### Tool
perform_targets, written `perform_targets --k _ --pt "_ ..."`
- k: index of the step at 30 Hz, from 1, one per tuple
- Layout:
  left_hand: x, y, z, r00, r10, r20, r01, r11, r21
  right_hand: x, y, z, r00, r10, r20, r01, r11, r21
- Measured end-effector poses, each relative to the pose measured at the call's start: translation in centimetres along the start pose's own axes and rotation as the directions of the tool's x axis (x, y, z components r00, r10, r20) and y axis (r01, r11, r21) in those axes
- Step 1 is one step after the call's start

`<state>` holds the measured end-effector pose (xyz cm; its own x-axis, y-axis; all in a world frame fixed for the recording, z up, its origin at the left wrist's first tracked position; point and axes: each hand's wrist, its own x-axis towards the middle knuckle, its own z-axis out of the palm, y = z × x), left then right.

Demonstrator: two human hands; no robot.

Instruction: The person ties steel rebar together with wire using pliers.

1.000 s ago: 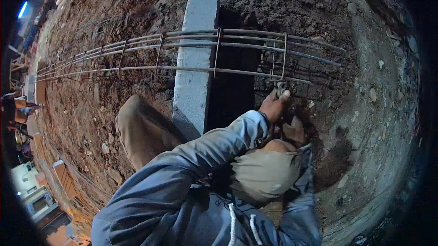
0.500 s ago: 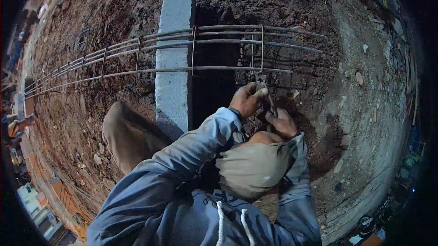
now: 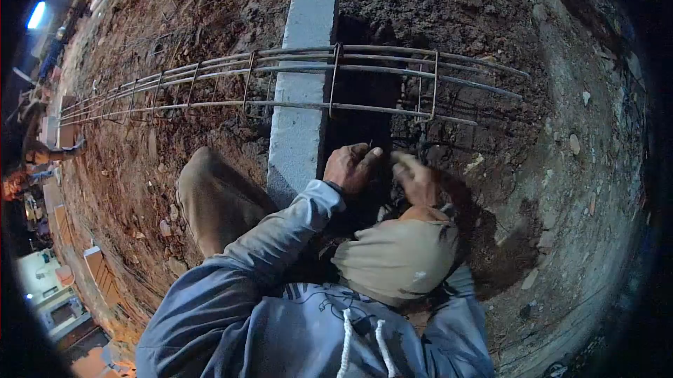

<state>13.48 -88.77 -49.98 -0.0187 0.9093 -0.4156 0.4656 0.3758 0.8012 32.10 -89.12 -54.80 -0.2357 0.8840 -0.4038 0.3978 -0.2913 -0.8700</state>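
My left hand (image 3: 352,167) is closed, thumb and index finger pinched together, just right of the pale block's lower part; what it pinches is too small to make out. My right hand (image 3: 416,180) is blurred by motion, its fingers pointing toward my left hand above my knee (image 3: 399,259). Above both hands runs a long cage of steel bars (image 3: 392,58) with square ties. It lies across the pale concrete block (image 3: 303,126). A dark gap in the soil lies to the right of that block.
Rough brown soil (image 3: 224,21) surrounds the cage. A paler strip of ground with stones (image 3: 575,143) runs down the right. At the far left edge, part of another person (image 3: 42,157) shows near blocks. A bright lamp (image 3: 36,15) shines at upper left.
The view has shifted, so the block and cage appear farther right. Both hands have moved away from the cage's lower bar, and my left hand is now nearer the block.
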Motion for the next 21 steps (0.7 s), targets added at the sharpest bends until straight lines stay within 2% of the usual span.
perform_targets --k 1,3,4,6,7,9,10,11,13,14,15,16,17,18,19,21 --pt "0.0 0.5 -0.4 1.0 0.0 -0.007 -0.001 1.0 -0.002 -0.4 -1.7 0.3 0.989 -0.088 0.118 0.085 0.996 0.03" --pt "-0.1 1.0 -1.3 0.999 -0.012 0.049 0.019 0.99 -0.14 0.0 -5.2 -1.4 0.912 -0.021 0.41 0.05 0.997 -0.06" --pt "-0.2 1.2 -1.9 0.999 -0.02 0.044 0.025 0.99 -0.138 0.4 -5.5 -1.9 0.908 -0.022 0.418 0.05 0.997 -0.056" --pt "0.1 1.4 -3.0 0.998 -0.042 0.052 0.054 0.969 -0.243 1.3 -5.8 -2.6 0.835 -0.281 0.473 0.321 0.947 -0.004" --pt "0.3 1.5 -3.1 0.998 -0.046 0.053 0.058 0.969 -0.242 1.8 -5.9 -2.3 0.835 -0.279 0.474 0.318 0.948 -0.001" --pt "0.8 2.0 -3.3 0.988 -0.068 0.139 0.115 0.922 -0.37 2.5 -6.5 -1.7 0.916 -0.291 0.276 0.323 0.943 -0.08" --pt "0.8 2.5 -3.1 0.99 -0.065 0.125 0.103 0.937 -0.333 3.1 -5.8 -1.4 0.893 -0.375 0.249 0.374 0.926 0.052" --pt "0.7 3.1 -3.2 0.991 -0.06 0.119 0.097 0.937 -0.336 3.3 -5.7 -1.4 0.89 -0.38 0.251 0.38 0.924 0.049" --pt "0.1 3.7 -3.3 0.997 -0.006 0.08 0.04 0.9 -0.434 2.9 -6.6 -0.8 0.852 -0.353 0.387 0.267 0.929 0.258" --pt "0.4 3.6 -3.9 0.999 0.003 0.054 0.015 0.942 -0.334 2.7 -7.2 -1.0 0.873 -0.278 0.401 0.252 0.961 0.118" --pt "0.3 3.6 -4.5 0.999 0.004 0.05 0.013 0.943 -0.332 2.7 -7.2 -1.4 0.871 -0.282 0.402 0.255 0.96 0.12" --pt "0.3 3.6 -5.2 0.998 0.019 -0.053 -0.024 0.996 -0.086 2.6 -7.0 -2.1 0.879 -0.245 0.41 0.046 0.898 0.438" --pt "0.2 3.4 -6.0 0.987 0.058 -0.15 -0.032 0.985 0.168 2.6 -7.0 -2.5 0.877 -0.211 0.432 -0.171 0.703 0.69" --pt "0.3 3.0 -7.0 0.884 0.396 -0.249 -0.303 0.89 0.34 1.9 -8.9 -2.9 0.936 -0.104 0.337 -0.165 0.716 0.679" --pt "0.1 3.2 -7.6 0.859 0.415 -0.301 -0.165 0.78 0.604 2.0 -8.6 -3.3 0.94 -0.045 0.339 -0.218 0.686 0.694" --pt "0.9 1.6 -8.3 0.824 0.437 -0.361 -0.14 0.774 0.618 2.3 -7.0 -3.1 0.913 0.033 0.407 -0.261 0.814 0.52"
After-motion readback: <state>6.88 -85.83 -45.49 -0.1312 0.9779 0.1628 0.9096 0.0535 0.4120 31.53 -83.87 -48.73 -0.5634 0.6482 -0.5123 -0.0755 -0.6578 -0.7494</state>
